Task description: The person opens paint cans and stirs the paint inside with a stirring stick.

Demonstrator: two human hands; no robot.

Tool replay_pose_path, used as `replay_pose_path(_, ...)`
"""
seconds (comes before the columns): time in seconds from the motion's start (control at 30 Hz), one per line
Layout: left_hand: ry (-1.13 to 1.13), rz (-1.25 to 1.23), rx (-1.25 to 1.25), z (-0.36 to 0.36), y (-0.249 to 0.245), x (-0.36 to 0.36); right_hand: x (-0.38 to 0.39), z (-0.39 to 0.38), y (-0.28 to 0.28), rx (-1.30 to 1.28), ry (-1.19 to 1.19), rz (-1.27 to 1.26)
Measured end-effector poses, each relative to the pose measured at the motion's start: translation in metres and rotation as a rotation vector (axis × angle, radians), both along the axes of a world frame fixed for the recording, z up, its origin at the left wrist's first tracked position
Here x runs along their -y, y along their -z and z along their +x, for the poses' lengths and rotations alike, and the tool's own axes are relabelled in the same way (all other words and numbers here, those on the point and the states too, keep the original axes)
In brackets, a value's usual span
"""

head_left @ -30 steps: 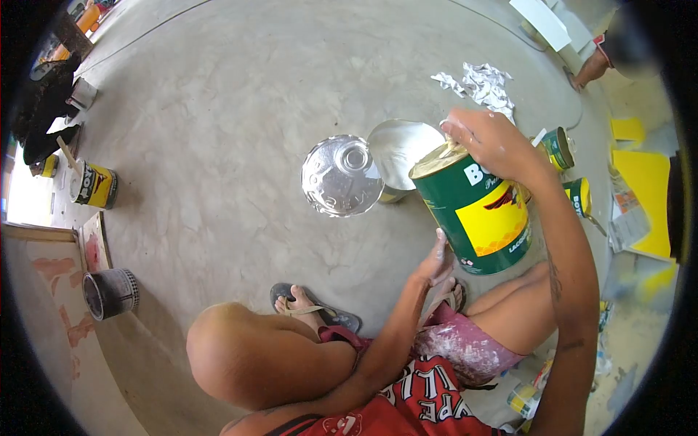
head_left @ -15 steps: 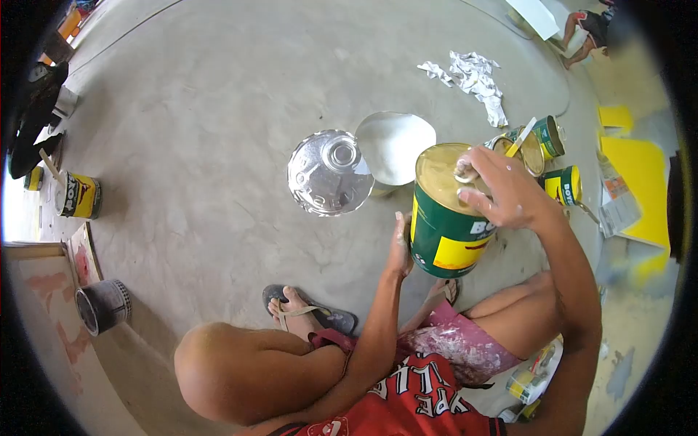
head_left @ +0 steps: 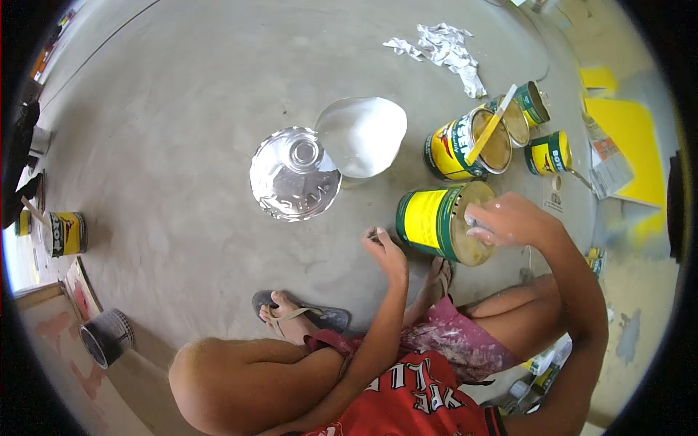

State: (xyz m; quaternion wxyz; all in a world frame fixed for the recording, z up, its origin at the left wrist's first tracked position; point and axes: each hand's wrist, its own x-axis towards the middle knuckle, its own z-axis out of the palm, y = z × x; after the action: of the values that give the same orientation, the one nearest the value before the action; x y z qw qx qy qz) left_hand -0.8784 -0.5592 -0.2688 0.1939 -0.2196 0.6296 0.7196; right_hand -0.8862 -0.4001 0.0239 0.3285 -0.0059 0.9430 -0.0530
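A green and yellow paint can [head_left: 425, 221] stands tilted in front of me, its tan-gold top turned toward the right. My right hand [head_left: 509, 221] grips it at that top, fingers bent against the rim, and whitish smears mark the fingertips. Just left of the can is my left hand [head_left: 387, 254], apart from it, with fingers loosely curled and nothing visible in them. A shiny silver foil-like disc [head_left: 294, 174] with a round raised centre lies on the floor, beside a white round-mouthed container [head_left: 363, 138].
Behind the can stands another paint can [head_left: 451, 149] with a yellow-and-white stick [head_left: 491, 123] across its top. More cans [head_left: 549, 152] are at right, near a yellow sheet [head_left: 629, 145]. Crumpled white paper [head_left: 451, 54] lies farther back. At left are a can [head_left: 67, 234] and a dark bucket [head_left: 107, 338].
The can has come down and tipped, its top now facing right. My left hand has let go of it and moved slightly left. My right hand stays at its top.
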Motion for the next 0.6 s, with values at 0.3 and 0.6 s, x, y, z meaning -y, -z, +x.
replay_pose_path(0.3, 0.057, 0.008, -0.224, -0.008, -0.010, -0.009, -0.056, 0.035, 0.025, 0.049, 0.271, -0.039)
replay_pose_path(0.6, 0.920, -0.111, -0.272, -0.058, -0.038, -0.007, -0.194, 0.008, 0.037, -0.645, 0.081, 0.229)
